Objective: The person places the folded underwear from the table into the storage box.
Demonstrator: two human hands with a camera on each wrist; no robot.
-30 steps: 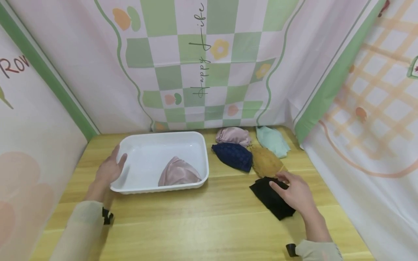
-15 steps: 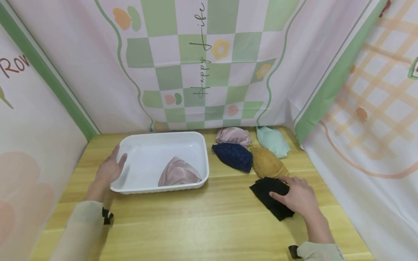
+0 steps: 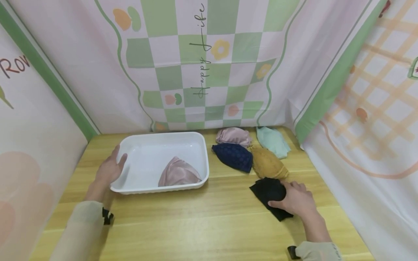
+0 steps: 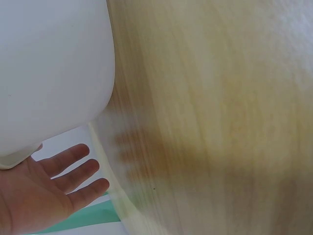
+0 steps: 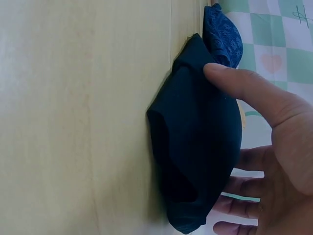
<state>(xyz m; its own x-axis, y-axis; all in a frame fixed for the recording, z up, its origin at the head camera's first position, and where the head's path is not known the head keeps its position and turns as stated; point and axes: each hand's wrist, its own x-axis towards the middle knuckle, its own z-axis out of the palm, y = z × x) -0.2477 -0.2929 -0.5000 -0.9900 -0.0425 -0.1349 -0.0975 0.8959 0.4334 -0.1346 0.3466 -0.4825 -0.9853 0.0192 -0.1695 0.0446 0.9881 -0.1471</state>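
A white tray (image 3: 156,145) stands at the left of the table, with a folded pink satin garment (image 3: 179,173) inside. My left hand (image 3: 110,169) touches the tray's left rim, thumb on the inner side; its other visible fingers are straight in the left wrist view. On the right, my right hand (image 3: 297,199) holds a folded black garment (image 3: 267,194) that looks like underwear. The thumb lies across it, and the other fingers bend around its far side, their tips partly hidden in the right wrist view.
Behind the black garment lie a mustard one (image 3: 267,163), a navy lace one (image 3: 233,156), a pink one (image 3: 233,136) and a mint one (image 3: 273,141). Printed curtains (image 3: 212,72) close off the back and both sides of the wooden table (image 3: 183,224).
My right hand has come slightly toward me, off the edge by the mustard garment and onto the black one, its thumb shifting down across it. The left hand and tray have stayed put.
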